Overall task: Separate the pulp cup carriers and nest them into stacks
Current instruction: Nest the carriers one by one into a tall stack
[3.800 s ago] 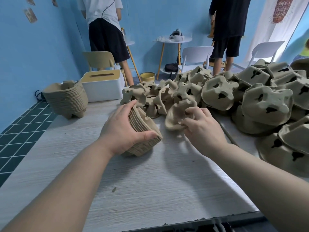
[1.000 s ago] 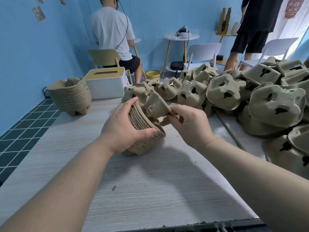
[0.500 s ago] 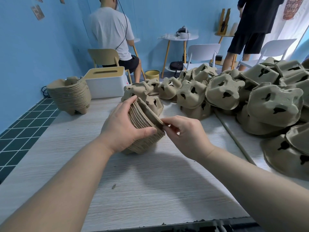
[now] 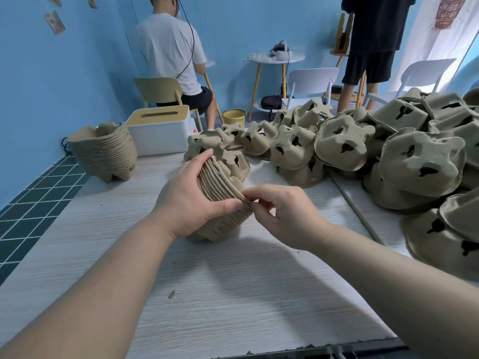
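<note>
From the head view, the left hand (image 4: 191, 200) has its grip wrapped round a tilted stack of nested carriers (image 4: 220, 203), thumb across the near side, fingers over the far rim, the stack's base resting on the table (image 4: 233, 294). The right hand (image 4: 287, 216) pinches the rim of the top carrier just beside the left thumb. Loose carriers (image 4: 344, 149) lie heaped beyond and to the right of both hands; a finished stack (image 4: 103, 151) stands well to the left.

The likely risks: the thin pulp rim may tear or crease under the pinch, or the top carrier may seat crooked and jam. If the left grip slackens, the leaning stack could fan apart or tip toward the heap.
</note>
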A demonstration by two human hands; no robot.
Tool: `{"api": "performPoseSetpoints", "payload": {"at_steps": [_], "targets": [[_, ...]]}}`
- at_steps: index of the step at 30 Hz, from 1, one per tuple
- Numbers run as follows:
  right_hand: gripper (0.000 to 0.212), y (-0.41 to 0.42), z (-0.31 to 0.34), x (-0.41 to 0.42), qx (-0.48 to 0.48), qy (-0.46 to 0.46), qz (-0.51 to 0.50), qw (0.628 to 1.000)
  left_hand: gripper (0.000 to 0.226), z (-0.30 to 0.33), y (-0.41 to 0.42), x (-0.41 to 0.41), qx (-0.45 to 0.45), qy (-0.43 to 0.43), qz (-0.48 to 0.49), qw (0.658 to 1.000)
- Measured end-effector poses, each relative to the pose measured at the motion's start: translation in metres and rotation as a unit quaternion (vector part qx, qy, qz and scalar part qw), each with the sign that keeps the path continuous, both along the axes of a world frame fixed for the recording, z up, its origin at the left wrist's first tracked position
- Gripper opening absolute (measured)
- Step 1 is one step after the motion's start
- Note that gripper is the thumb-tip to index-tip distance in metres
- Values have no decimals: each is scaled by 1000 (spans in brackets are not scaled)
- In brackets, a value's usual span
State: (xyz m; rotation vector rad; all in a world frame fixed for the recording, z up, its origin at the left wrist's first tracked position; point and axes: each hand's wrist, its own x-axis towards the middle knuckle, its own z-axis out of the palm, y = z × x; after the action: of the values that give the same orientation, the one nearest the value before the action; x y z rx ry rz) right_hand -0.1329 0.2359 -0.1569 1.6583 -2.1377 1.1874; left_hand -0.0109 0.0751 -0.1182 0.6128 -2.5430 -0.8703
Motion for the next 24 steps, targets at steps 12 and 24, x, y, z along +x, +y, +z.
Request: {"api": "performPoseSetpoints", "payload": {"at_steps": [12,24], "targets": [[67,-17,36,-93,185,132,-216,950,124,-1,6,-27,-20,-9,-19,1000],[46,-14,15,-97,162,210,-204,942,121,-3,5,-27,-9,-2,-13,1000]]}}
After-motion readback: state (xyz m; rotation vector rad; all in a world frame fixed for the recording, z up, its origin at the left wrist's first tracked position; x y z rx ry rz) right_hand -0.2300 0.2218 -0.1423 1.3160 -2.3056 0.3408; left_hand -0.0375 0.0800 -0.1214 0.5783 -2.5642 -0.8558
